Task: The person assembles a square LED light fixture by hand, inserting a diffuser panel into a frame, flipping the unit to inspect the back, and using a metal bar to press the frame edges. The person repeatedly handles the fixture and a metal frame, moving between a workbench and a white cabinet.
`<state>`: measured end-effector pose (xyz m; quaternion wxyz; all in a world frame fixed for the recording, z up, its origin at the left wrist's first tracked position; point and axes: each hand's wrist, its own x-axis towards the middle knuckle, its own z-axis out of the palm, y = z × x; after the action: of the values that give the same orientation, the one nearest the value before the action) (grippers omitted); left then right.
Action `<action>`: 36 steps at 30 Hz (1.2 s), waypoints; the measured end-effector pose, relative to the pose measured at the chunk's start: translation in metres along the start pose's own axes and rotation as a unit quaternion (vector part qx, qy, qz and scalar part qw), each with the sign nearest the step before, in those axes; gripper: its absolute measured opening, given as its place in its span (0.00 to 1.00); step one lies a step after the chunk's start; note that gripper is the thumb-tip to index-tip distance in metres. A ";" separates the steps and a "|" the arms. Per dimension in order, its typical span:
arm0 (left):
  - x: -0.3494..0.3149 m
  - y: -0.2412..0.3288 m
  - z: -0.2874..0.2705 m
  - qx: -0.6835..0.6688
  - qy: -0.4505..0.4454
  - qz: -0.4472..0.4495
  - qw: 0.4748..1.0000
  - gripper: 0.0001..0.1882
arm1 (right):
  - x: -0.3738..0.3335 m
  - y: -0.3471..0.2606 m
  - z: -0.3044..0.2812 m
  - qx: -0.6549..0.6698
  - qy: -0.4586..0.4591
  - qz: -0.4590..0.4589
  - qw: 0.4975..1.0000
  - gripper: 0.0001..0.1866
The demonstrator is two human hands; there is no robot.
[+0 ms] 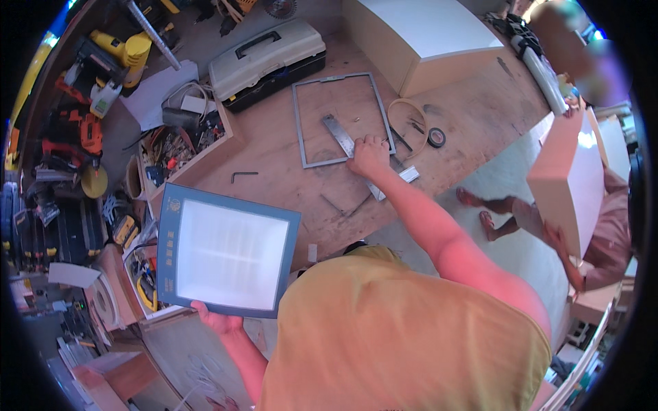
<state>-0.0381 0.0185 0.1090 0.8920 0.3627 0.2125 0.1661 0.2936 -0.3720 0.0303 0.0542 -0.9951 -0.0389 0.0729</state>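
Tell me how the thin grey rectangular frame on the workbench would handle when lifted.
The grey rectangular frame is probably light for its size, being narrow bars around an open middle. Its straight-looking sides suggest stiffness, though such thin bars might twist if lifted by one corner.

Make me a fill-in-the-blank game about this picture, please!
1. The left hand holds a panel whose middle is coloured ____.
2. The right hand is at a thin grey frame that has ____ sides.
3. The toolbox has a cream top and a ____ base.

Missing words: white; four; black.
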 end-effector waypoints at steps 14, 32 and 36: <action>-0.059 0.010 -0.010 -0.047 0.014 0.054 0.997 0.46 | -0.026 -0.164 -0.003 0.360 -0.220 -0.188 0.887 0.22; -0.038 0.001 0.002 -0.102 -0.043 0.021 0.994 0.43 | -0.007 -0.059 0.004 0.162 -0.028 -0.251 0.954 0.21; -0.012 -0.013 -0.009 -0.089 0.015 0.017 0.996 0.43 | 0.013 0.028 0.002 -0.013 -0.022 -0.201 0.979 0.18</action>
<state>-0.0509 0.0091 0.0966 0.9145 0.2827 0.2040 0.2051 0.3076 -0.3982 0.0232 0.0535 -0.9657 -0.2403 0.0820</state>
